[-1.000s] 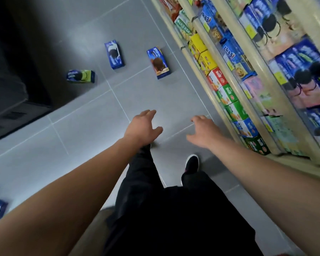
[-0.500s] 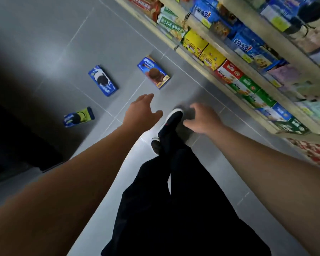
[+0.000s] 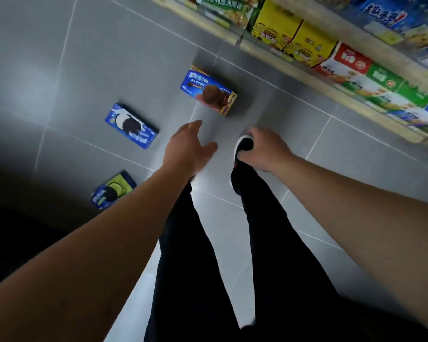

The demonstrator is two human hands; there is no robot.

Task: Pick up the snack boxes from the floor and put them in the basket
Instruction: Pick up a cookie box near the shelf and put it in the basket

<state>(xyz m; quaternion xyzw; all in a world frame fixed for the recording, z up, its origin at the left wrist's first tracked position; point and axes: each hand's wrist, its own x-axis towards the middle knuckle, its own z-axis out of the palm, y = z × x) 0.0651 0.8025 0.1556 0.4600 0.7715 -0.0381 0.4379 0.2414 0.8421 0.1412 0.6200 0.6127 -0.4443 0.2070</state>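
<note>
1. three snack boxes are lying flat on the grey tiled floor (image 3: 97, 58), none of them held and no two touching.
2. the brown-biscuit box (image 3: 208, 93) is lying nearest the shelf (image 3: 294, 67), just beyond both hands.
3. the white-swirl box (image 3: 131, 125) is lying to its left, apart from it.
4. the green box (image 3: 113, 190) is lying nearer the person, beside the left forearm and at the edge of a dark shadowed strip.
5. the left hand (image 3: 187, 148) is reaching forward over the floor, its fingers straight and loosely spread, thumb out to the side, holding nothing.
6. the right hand (image 3: 265, 149) is hanging over a black shoe (image 3: 244, 145), its fingers curling down loosely, holding nothing.
7. the shelf is running along the floor's upper right edge, carrying yellow, red, green and blue boxes in a row.
8. black trouser legs (image 3: 269, 243) are showing between the two forearms.
</note>
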